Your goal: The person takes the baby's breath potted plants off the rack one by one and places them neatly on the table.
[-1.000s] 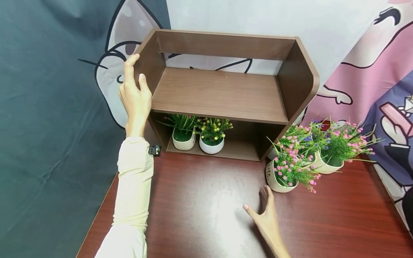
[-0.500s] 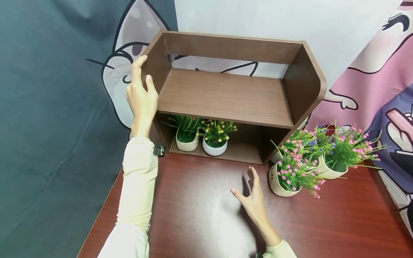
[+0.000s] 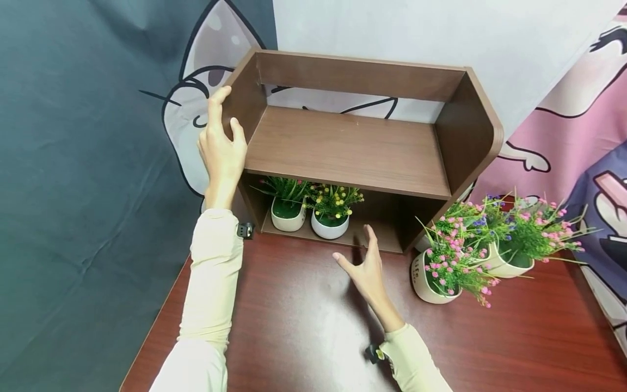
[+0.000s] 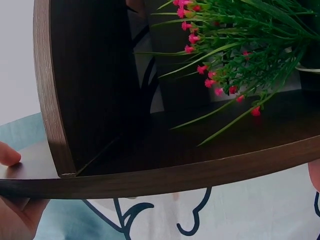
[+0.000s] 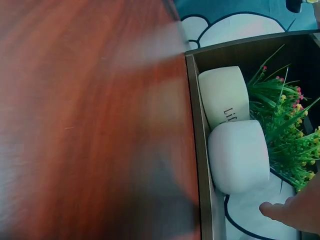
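Brown two-tier shelf (image 3: 348, 147) stands on the worktop (image 3: 289, 305). The left hand (image 3: 222, 152) holds its left side panel (image 3: 250, 90), the grip narrow about the edge with the thumb inside. The right hand (image 3: 366, 272) hangs near the lower compartment (image 3: 392, 218), its grip wide, thumb and forefinger spread. In that compartment's left part, a yellow-flowered plant in a white pot (image 3: 331, 220) stands just right of a red-flowered plant in a cream pot (image 3: 288, 216). A pink-flowered plant in a lettered cream pot (image 3: 441, 275) stands right of the shelf.

Indoor corner, cartoon drapes (image 3: 573, 130), table (image 3: 289, 316), shelf (image 3: 348, 149)
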### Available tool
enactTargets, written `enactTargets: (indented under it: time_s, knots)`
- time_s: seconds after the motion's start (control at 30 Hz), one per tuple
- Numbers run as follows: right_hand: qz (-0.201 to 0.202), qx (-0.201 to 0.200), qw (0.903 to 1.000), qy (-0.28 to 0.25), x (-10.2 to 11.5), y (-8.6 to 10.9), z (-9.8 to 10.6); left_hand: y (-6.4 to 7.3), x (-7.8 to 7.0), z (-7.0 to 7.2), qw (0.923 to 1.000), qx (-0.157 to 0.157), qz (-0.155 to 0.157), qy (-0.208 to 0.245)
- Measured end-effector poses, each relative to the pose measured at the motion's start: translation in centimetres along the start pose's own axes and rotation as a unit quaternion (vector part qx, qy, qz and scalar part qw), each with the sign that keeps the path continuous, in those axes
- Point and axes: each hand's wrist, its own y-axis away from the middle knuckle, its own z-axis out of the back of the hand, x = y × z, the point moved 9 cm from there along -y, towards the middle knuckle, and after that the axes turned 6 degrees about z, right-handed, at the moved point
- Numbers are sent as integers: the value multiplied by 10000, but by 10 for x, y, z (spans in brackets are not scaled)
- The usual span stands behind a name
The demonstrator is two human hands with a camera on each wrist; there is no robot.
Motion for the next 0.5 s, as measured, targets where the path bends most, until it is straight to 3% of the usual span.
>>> enactTargets:
  time_s: [0.3, 0.5]
  knots:
    - [-144, -106, 9998, 19, -9, -28, -29, 0, 0, 1, 10000, 6, 0, 72]
    - [-306, -114, 9979, 551, -20, -44, -41, 1, -1, 0, 9999, 21, -19, 106]
